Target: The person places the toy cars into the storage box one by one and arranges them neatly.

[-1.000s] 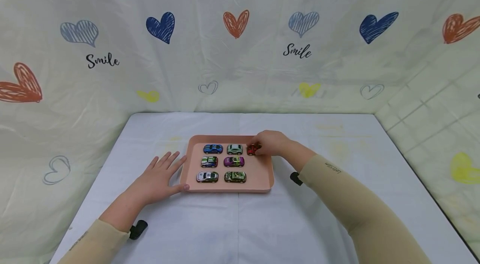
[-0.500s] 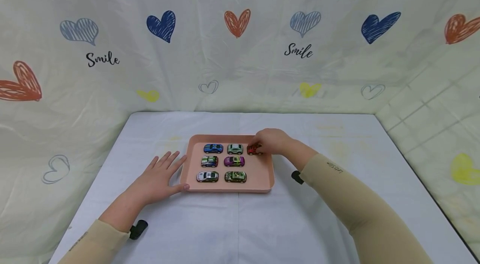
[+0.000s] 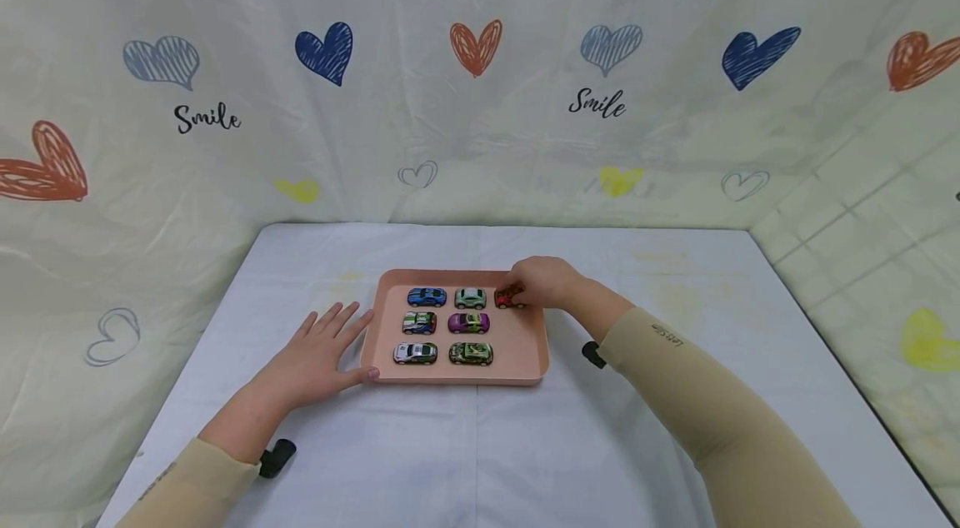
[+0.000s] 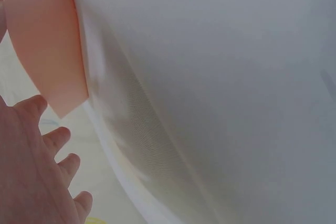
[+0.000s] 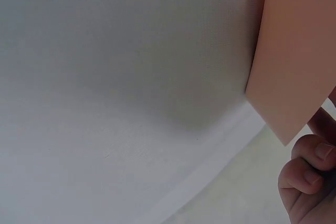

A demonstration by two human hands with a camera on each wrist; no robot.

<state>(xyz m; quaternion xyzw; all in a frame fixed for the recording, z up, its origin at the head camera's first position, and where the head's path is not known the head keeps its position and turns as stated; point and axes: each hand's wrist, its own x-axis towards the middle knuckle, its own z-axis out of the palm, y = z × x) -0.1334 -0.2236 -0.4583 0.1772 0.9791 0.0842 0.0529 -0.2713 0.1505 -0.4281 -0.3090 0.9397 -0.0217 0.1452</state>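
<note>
A pink tray [image 3: 517, 357] lies on the table with several toy cars in rows. My right hand [image 3: 546, 282] reaches over its far right corner, thumb and fingers pinching a red toy car [image 3: 508, 297] that they partly cover. Left of it in the back row are a pale green car [image 3: 470, 298] and a blue car [image 3: 427, 297]. The middle row has a purple car [image 3: 468, 323] and a green-and-white car [image 3: 419, 323]. In front are a camouflage car [image 3: 471, 354] and a white car [image 3: 415, 354]. My left hand [image 3: 318, 361], fingers spread, touches the tray's left edge.
A white cloth covers the table [image 3: 600, 445]. Behind it hangs a pale backdrop [image 3: 525, 145] printed with hearts. Both wrist views show mostly cloth and the tray's outer wall [image 4: 47, 40], so the cars are hidden there.
The right fingers have shifted very slightly at the red toy car, showing a little more of it than a second ago. The left hand, tray and other cars stay put.
</note>
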